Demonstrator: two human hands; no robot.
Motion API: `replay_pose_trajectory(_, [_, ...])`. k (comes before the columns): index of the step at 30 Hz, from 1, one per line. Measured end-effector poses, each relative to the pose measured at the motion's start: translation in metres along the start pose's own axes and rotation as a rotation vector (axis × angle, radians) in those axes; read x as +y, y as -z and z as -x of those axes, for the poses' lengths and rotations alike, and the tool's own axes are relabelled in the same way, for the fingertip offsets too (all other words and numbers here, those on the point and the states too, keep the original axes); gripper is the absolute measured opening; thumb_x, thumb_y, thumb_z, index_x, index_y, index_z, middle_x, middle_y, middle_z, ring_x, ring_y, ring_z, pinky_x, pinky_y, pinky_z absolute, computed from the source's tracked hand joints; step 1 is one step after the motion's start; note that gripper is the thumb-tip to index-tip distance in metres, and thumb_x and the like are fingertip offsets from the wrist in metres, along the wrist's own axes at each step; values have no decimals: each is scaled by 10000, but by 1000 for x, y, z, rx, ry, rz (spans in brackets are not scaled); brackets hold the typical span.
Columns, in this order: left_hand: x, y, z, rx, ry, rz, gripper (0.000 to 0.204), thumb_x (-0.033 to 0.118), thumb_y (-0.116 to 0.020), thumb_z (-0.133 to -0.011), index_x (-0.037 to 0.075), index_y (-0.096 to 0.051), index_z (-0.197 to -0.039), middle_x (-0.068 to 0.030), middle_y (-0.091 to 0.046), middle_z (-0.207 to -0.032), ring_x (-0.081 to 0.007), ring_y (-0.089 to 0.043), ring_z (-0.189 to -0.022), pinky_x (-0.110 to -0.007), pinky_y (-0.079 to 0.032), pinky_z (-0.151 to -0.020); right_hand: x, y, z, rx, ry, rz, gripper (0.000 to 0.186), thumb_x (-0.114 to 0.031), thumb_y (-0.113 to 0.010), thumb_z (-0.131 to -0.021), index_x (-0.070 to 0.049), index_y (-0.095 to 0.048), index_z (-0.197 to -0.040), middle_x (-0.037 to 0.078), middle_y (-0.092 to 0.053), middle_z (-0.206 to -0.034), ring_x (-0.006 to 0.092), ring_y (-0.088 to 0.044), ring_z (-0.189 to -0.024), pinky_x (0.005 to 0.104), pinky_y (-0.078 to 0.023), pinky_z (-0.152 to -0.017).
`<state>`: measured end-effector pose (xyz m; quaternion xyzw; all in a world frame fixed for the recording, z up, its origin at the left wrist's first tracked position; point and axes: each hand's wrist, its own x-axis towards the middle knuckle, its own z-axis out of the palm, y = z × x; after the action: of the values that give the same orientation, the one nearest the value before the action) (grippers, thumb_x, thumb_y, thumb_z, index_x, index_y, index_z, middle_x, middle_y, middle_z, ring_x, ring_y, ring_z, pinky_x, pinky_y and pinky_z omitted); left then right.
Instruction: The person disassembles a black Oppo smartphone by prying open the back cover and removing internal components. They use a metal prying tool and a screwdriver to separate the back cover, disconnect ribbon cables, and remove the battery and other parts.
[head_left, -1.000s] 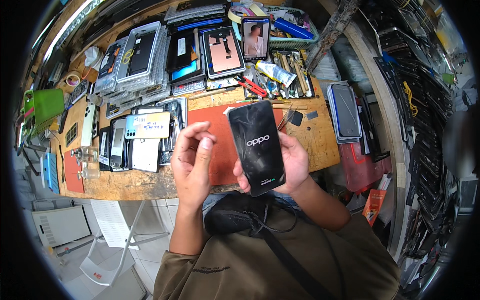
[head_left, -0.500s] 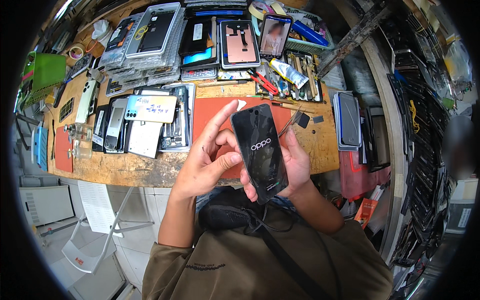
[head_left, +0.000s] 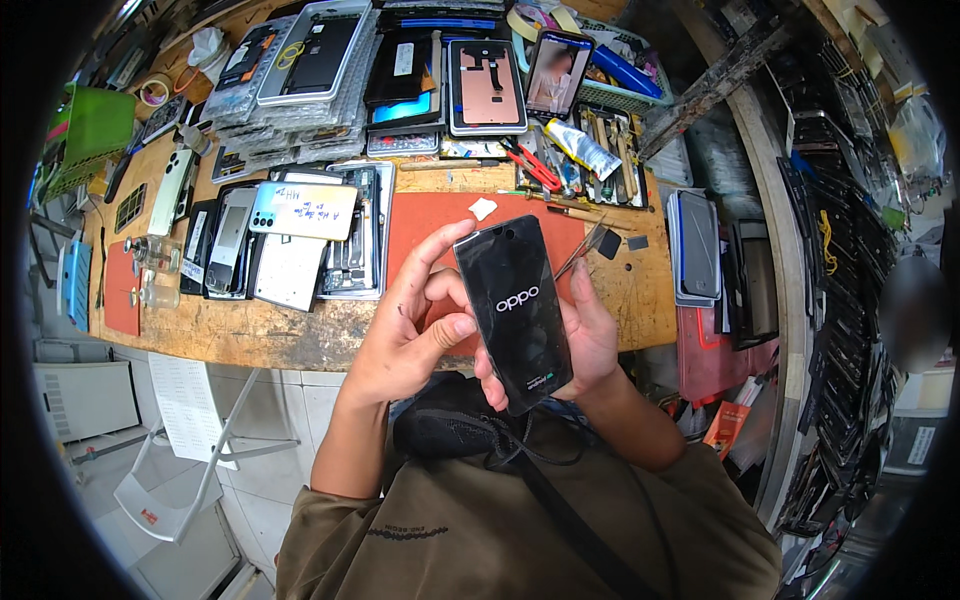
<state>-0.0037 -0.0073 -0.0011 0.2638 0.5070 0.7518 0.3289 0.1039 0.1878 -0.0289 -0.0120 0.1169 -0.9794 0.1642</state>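
phone clasped in right hand, left hand, fingers apart, near its left edge, bare room on red mat beyond

A scuffed wooden bench carries a red mat, stacked trays and a grey square

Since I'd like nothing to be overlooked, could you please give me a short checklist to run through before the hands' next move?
1. Black phone supported: ok, the right hand has it in its grip, fingers at its edges.
2. Screen facing up and lit: ok, a white logo shows on a black background.
3. Left hand apart from the phone: cannot tell, its thumb and index finger are very close to the phone's left edge.
4. Red mat free of scraps: not ok, a small white scrap lies on it.
5. Tube among the tools capped: cannot tell, its end is too small to judge.
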Motion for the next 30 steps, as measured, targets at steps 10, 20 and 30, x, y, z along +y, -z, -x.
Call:
replay_pose_trajectory(10, [-3,-8,5,38,-62,-150,799,44,-677,-1064,47,-230,-1726,-67,-661,-1038,-133,-684,-909,-310,-554,-920,0,-2,1,-54,15,9,1091,-847,-123,-1048,64,-429,-1566,383,-694,-1176,484,-777,-921,568,-659,-796])
replay_pose_trajectory(20, [-9,-5,4,32,-94,-127,824,8,-686,-1044,44,-224,-1725,-71,-664,-1048,-153,-698,-898,-339,-561,-914,-2,-7,4,-26,17,46,1065,-842,-114,-1050,29,-393,-1595,379,-687,-1178,475,-777,-927,563,-662,-796])
replay_pose_trajectory(30, [-15,4,5,36,-46,-20,744,68,-702,-1064,27,-286,-1680,-59,-694,-1011,-134,-696,-946,-305,-552,-907,-1,-3,8,-15,-20,64,1125,-880,-113,-1022,51,-399,-1585,390,-684,-1185,480,-775,-928,563,-656,-797])
